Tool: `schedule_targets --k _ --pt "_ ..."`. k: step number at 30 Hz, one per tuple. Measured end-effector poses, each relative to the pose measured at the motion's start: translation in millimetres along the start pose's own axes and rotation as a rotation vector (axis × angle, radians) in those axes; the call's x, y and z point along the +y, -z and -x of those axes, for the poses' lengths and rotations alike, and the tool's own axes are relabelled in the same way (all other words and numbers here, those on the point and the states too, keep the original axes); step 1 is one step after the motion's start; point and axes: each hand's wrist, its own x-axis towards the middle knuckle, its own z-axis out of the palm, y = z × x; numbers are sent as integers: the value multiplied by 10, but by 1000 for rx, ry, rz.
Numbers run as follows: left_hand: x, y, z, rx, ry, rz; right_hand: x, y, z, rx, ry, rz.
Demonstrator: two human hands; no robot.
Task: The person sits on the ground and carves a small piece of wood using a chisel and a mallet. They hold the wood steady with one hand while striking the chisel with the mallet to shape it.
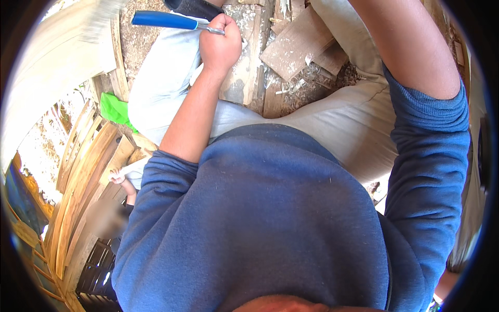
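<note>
One hand in frame | our left hand [221, 44], top centre, gripped a blue-handled tool [169, 21] | right hand out of view above

I see a glossy, smooth blue plastic handle [163, 20] with a bright metal ferrule, matt soft blue cloth on the sweatshirt [270, 218], and rough, dusty wooden boards [296, 47] strewn with pale shavings.
</note>
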Motion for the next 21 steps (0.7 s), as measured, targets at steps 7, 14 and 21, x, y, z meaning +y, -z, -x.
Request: schedule_targets --k 7,14,21 --pt "25 52 11 21 -4 41 -61 -107 269 100 239 38" --pt "42 56 10 16 15 57 130 159 74 -216 316 -158" --pt "28 38 -22 11 -25 24 -12 80 201 -92 292 -29"
